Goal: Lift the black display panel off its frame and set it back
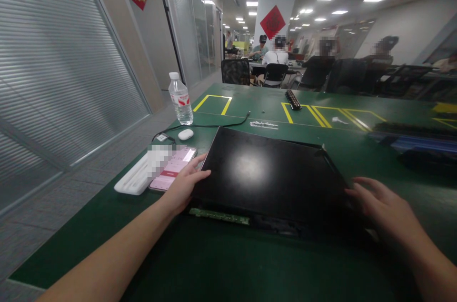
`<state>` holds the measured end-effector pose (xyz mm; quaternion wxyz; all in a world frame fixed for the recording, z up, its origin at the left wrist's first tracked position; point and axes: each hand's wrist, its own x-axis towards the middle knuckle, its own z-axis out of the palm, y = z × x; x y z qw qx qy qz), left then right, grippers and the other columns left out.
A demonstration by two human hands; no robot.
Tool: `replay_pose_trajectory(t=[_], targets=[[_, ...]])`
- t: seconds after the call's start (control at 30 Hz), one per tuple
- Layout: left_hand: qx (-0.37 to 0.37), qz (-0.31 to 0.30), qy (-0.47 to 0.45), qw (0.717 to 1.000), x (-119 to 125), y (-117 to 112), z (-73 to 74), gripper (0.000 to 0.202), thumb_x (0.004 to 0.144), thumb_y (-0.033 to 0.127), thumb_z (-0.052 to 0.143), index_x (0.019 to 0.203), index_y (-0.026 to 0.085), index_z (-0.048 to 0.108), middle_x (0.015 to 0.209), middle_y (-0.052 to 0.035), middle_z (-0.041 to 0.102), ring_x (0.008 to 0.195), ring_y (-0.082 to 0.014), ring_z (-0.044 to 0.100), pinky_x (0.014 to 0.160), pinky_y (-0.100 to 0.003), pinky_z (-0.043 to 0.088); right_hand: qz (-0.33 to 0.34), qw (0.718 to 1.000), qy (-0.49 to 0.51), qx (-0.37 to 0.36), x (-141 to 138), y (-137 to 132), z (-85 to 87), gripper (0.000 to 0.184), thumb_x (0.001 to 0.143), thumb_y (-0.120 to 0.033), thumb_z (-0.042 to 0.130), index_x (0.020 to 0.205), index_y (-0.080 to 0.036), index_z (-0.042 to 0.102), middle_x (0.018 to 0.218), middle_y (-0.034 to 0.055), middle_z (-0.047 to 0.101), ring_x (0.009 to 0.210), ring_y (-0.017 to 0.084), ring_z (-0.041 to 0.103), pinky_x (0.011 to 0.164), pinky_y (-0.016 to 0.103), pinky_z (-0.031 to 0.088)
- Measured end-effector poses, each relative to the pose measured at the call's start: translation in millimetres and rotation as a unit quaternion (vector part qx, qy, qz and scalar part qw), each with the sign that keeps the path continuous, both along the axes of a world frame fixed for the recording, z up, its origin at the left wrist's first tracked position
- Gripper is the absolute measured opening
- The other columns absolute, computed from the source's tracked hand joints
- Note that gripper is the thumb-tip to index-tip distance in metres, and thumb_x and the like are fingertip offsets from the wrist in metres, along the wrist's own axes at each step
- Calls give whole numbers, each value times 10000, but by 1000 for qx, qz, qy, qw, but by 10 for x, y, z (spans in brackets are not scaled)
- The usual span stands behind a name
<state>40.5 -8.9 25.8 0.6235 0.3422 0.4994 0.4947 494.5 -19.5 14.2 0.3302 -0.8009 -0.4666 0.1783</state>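
A black, flat rectangular display panel [271, 173] lies in front of me over the green table, its face catching a bright round reflection. Along its near edge runs a green circuit board strip [219, 216]. My left hand [187, 180] grips the panel's left edge, thumb on top and the other fingers partly hidden at the side. At the right edge is my right hand [378, 204], somewhat blurred, with fingers stretched apart and their tips at or very near the panel. Whether those tips touch it, I cannot tell.
Left of the panel are a phone [173, 166], a white elongated device [134, 173], a white earbud case [185, 135], a black cable [214, 125] and a water bottle [180, 99]. A dark strip-like object [293, 100] lies farther back. Several people sit beyond the table.
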Motion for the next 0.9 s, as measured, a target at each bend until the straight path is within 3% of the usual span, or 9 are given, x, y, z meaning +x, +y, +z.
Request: replay_pose_trajectory(t=[0.17, 0.3, 0.5, 0.67, 0.9], targets=[[33, -11, -3, 999, -72, 35, 7, 706, 809, 281, 827, 1489, 223, 645, 1306, -104, 807, 1175, -339, 758, 889, -363, 622, -3, 1000, 7, -25, -31, -13, 40, 478, 743, -590, 572, 1081, -276, 697, 869, 96, 825, 618, 304, 676, 620, 462, 528], [93, -48, 30, 994, -166, 73, -26, 632, 804, 342, 870, 1410, 252, 717, 1500, -83, 698, 1390, -365, 622, 1121, -406, 522, -8, 999, 9, -45, -95, -26, 104, 521, 761, -565, 555, 1148, -243, 687, 921, 122, 827, 646, 305, 686, 632, 458, 533], [70, -32, 118, 990, -176, 92, -82, 622, 752, 356, 885, 1352, 276, 746, 1574, -86, 631, 1487, -407, 518, 1186, -476, 471, 4, 1000, 6, -30, -55, -7, 46, 524, 775, -549, 581, 1172, -226, 693, 918, 112, 830, 586, 277, 665, 618, 443, 539], [97, 2, 214, 972, -139, 92, -102, 494, 692, 311, 867, 1181, 266, 813, 1687, -88, 494, 1624, -390, 271, 1310, -487, 242, -3, 1000, 15, -26, -5, 1, -16, 536, 776, -545, 595, 1194, -224, 696, 927, 107, 828, 583, 259, 657, 621, 430, 541], [101, 7, 242, 965, -144, 138, -208, 442, 673, 302, 838, 1111, 248, 809, 1619, -109, 567, 1576, -392, 381, 1293, -502, 275, -1, 1000, 25, -16, 6, -6, -38, 509, 723, -493, 665, 1162, -239, 712, 905, 83, 816, 612, 260, 666, 633, 423, 545]])
